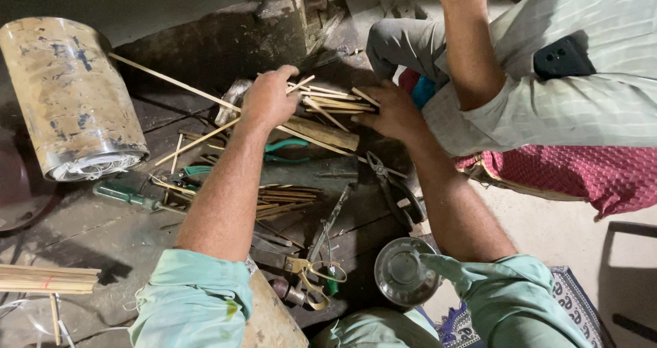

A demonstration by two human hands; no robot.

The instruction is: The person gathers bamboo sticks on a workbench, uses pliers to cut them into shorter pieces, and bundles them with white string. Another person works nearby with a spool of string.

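The step in hand looks like gathering split sticks. The left hand (268, 100) is curled over the near end of a loose bundle of thin pale bamboo splints (333, 103), while the right hand (393, 112) cups the far end; the bundle lies over a short thick bamboo block (327, 133) on the dark workboard (205, 54). How firmly the right fingers have closed is hard to tell, as they are half hidden. Pliers with dark handles (393, 184) and brass scissors (311, 279) lie nearer the body, and a co-worker's forearm (472, 54) hangs just beyond. The next move calls for squaring the ends together, I judge
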